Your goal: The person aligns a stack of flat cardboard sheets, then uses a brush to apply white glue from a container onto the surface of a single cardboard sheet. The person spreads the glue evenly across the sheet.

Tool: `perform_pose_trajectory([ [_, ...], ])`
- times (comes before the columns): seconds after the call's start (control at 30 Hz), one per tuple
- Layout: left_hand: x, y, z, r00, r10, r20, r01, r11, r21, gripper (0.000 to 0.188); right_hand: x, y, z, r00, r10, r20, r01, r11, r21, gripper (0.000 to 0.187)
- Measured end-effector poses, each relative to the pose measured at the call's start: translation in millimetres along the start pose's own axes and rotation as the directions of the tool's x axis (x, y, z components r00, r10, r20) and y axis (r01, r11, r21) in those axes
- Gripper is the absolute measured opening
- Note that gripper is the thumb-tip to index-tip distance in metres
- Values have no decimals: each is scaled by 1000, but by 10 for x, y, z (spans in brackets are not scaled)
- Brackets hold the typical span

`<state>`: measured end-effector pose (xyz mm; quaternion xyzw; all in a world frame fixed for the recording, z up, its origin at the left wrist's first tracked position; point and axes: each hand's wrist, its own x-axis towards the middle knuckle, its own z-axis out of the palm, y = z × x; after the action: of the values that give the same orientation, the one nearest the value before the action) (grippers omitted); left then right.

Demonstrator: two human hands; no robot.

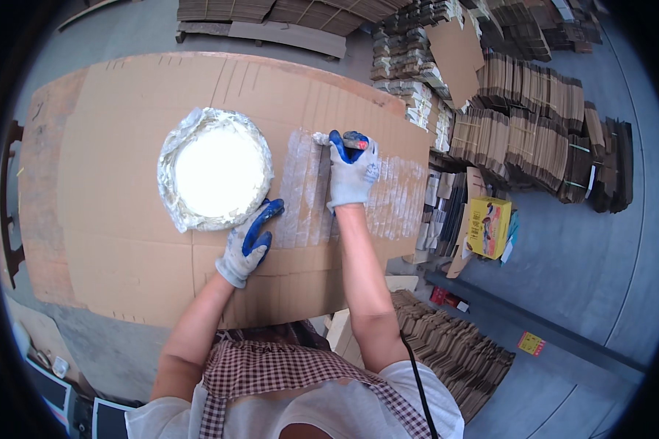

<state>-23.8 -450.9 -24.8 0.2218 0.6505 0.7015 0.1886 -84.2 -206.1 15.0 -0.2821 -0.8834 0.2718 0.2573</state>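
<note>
My right hand (pixel 354 172), in a white glove with blue palm and fingers, is closed around what looks like a short brush with a reddish handle end. The brush's whitish tip (pixel 321 137) rests at the top of a row of brown cardboard strips (pixel 304 197) streaked with white, wet-looking paste. A round basin (pixel 170 192), its rim crusted with paste, stands left of the strips; its bright white filling is overexposed. My left hand (pixel 247 245), gloved alike, lies beside the basin's lower right rim, thumb and forefinger apart. Some of its fingers are hard to make out.
Cardboard sheeting (pixel 124 241) covers the table (pixel 44 183). Bundled cardboard stacks (pixel 523 132) stand on the floor to the right, with a yellow box (pixel 488 227) nearer. More stacked cardboard (pixel 447 351) sits at lower right, and a loaded pallet (pixel 271 38) lies beyond the table.
</note>
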Motion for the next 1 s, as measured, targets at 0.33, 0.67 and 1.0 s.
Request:
perform_pose_trajectory([
  [0.33,1,8,-21,1000,-6,1,6,1000,-6,51,156,-7,-90,998,5,60,-2,999,-45,30],
  [0.67,11,29,-19,1000,12,-10,-12,1000,-9,54,-140,225,-459,976,14,219,11,994,-111,39],
  [1.0,23,19,33,1000,18,-23,-17,999,39,57,-98,294,-455,979,128,161,-115,990,-86,45],
])
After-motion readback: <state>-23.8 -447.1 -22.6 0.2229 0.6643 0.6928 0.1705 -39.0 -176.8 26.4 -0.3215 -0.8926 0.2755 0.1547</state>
